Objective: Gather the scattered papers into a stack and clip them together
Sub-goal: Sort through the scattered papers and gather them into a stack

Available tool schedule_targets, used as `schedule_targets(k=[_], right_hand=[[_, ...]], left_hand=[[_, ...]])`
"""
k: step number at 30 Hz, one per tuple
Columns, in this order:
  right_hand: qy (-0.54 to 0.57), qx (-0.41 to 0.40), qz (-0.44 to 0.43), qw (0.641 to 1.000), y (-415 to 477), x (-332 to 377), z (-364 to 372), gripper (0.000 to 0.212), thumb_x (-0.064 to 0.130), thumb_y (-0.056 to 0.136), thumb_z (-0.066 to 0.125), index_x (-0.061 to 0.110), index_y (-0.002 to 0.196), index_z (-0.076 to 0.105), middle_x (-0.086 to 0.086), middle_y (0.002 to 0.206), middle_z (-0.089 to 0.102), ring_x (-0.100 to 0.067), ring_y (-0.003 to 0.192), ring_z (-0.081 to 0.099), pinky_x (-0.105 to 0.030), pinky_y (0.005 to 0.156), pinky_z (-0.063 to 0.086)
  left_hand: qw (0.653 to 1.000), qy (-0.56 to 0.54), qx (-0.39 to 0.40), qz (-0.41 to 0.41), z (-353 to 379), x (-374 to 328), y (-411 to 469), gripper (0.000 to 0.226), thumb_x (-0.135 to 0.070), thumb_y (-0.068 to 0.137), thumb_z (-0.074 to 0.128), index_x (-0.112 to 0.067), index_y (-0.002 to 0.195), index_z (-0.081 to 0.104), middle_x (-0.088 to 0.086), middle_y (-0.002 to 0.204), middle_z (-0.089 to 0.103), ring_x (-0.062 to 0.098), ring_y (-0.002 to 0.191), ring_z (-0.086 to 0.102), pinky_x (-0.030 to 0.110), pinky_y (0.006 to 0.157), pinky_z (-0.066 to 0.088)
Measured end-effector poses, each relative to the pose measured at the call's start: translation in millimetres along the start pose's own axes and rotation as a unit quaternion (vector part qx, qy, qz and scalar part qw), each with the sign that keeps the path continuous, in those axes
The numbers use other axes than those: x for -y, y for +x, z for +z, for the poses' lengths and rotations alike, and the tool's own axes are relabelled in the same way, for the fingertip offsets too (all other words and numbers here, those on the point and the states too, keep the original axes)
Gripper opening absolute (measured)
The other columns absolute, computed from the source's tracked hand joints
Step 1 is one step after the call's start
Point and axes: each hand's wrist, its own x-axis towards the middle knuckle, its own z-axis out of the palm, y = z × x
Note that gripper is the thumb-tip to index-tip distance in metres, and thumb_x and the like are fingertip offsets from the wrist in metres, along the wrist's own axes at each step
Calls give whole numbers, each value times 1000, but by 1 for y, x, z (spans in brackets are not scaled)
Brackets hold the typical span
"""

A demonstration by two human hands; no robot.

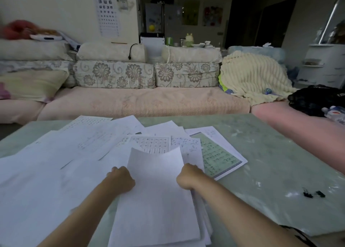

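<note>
Both hands are on the stack (156, 200): left hand (121, 179) curled round its left edge, right hand (190, 176) round its right, fingers clamped on paper. The stack sits at the near side of the table (270, 153), its long axis pointing straight away from the person and its far end curling up. Loose papers (56, 162) fan out left and beyond. The black clips (313, 194) lie well off right, nearer the right hand.

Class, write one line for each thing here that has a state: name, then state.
stack: partly gathered, unclipped, top sheet curling up
scattered papers: loose, overlapping, not gathered
binder clips: lying off to the right, unused
left hand: grips stack's left edge
right hand: grips stack's right edge
</note>
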Motion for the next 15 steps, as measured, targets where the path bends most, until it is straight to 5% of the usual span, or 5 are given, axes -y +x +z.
schedule_targets(k=[2,4,7,12,15], right_hand=[[-44,-22,22,999,-1,3,6,49,20,88,45,5,134,43,-18,138,39,-32,128,39,-37,102,40],[-13,-26,41,999,-5,8,5,45,23,89,47,7,132,46,-16,137,40,-32,130,37,-36,105,39],[112,-38,69,991,-4,6,0,46,28,83,58,9,125,55,-13,130,54,-31,121,51,-37,103,45],[216,-12,81,973,-7,-9,-13,48,10,88,66,1,133,51,-17,137,51,-33,123,51,-34,89,42],[227,7,83,970,-9,-17,-17,47,8,88,69,0,131,53,-15,138,53,-31,122,51,-32,95,40]], left_hand=[[1000,-3,-29,-12,3,1,-3,48,-37,90,57,-5,124,43,15,128,48,32,120,49,31,93,41],[997,-74,-26,-11,4,2,-2,40,-34,87,62,-4,110,47,12,108,55,28,99,57,26,71,44],[980,-195,25,-6,5,6,-4,29,-28,85,69,-6,81,50,8,80,52,24,69,54,23,55,44],[974,-224,24,-2,13,7,-8,30,-22,78,76,-4,74,52,12,74,54,26,62,57,27,53,49],[984,-176,9,6,15,7,-9,32,-26,76,76,-8,69,50,9,73,55,26,62,57,25,50,47]])
